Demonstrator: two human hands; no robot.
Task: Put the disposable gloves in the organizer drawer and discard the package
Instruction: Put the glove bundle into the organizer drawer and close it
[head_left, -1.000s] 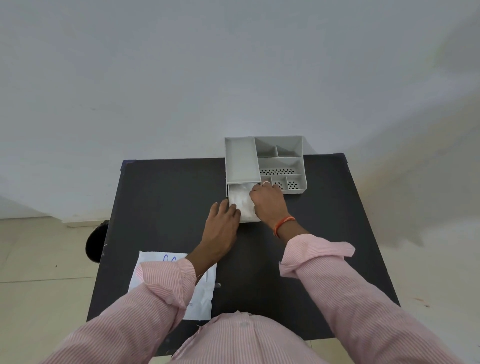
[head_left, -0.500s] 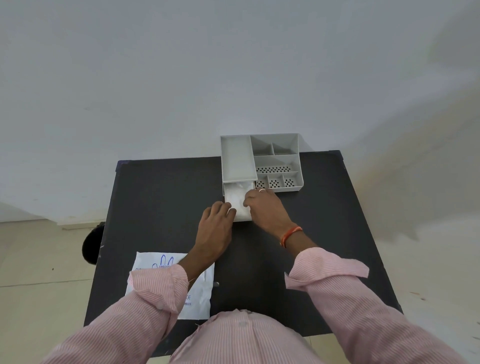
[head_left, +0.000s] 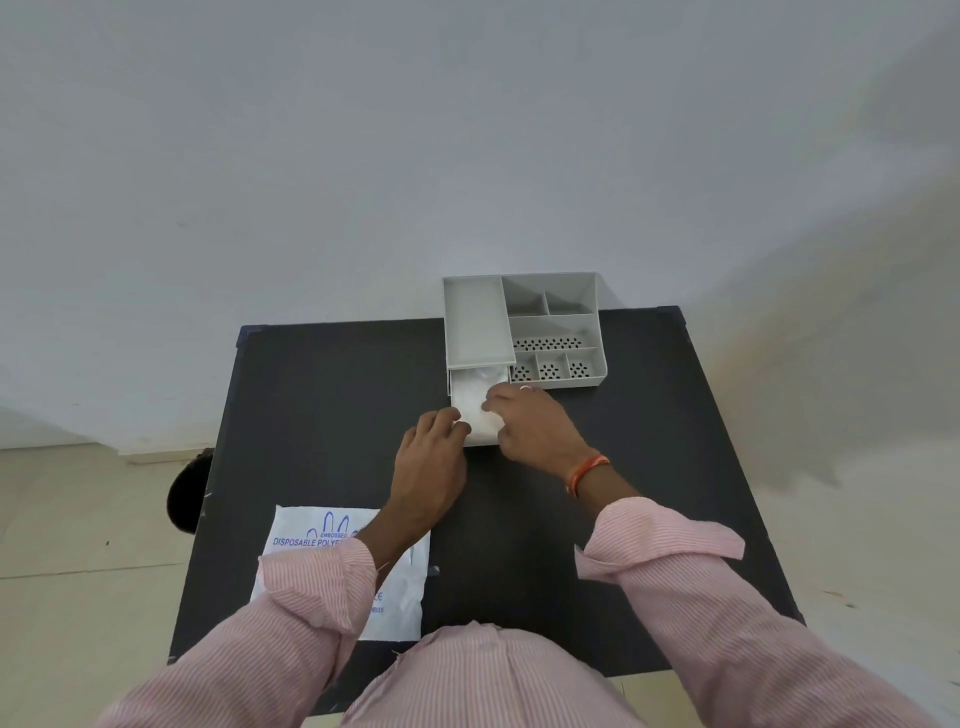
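A grey desk organizer (head_left: 475, 317) stands at the far edge of the black table (head_left: 322, 405). Its drawer (head_left: 451, 396) is pulled out toward me at the lower left, with crumpled translucent white gloves (head_left: 471, 404) inside. My right hand (head_left: 535, 428) reaches in from the right, its curled fingertips on the gloves. My left hand (head_left: 431, 467) holds the drawer's front left corner with its fingertips. The flat white glove package (head_left: 306, 535) with blue print lies at the table's near left, partly under my left sleeve.
The organizer's open compartments (head_left: 553, 317) hold nothing that I can see. A dark round object (head_left: 184, 493) sits on the floor beside the table's left edge. A white wall rises right behind the table.
My right hand has slid left, from the drawer's far right corner to over its middle, fingers now on the gloves. My left hand has stayed at the drawer's front left corner.
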